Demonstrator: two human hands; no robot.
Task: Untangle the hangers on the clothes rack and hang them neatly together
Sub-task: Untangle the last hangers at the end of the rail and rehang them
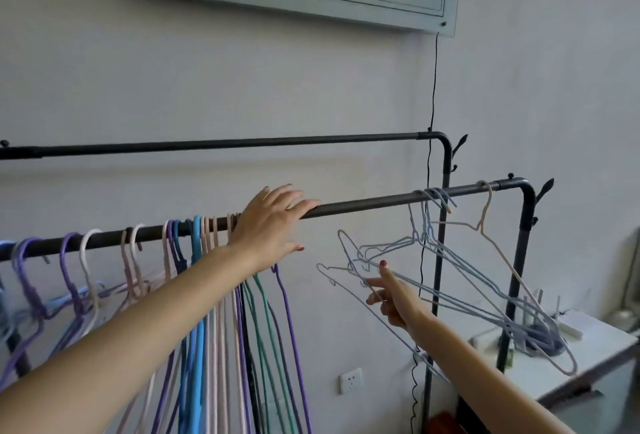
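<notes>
Black metal clothes rack's front rail (363, 205) carries a tight row of purple, pink, blue and green wire hangers (207, 295) at its left end. Left hand (273, 225) rests on that rail beside them, its grip spread flat. Right hand (391, 298) pinches a tangled cluster of pale blue wire hangers (450, 260) whose hooks hang near the rail's right end, beside a single cream hanger (498, 253).

bare rail (363, 205) between left hand (273, 225) and tangled hangers (429, 246), packed hangers (207, 260) left
</notes>
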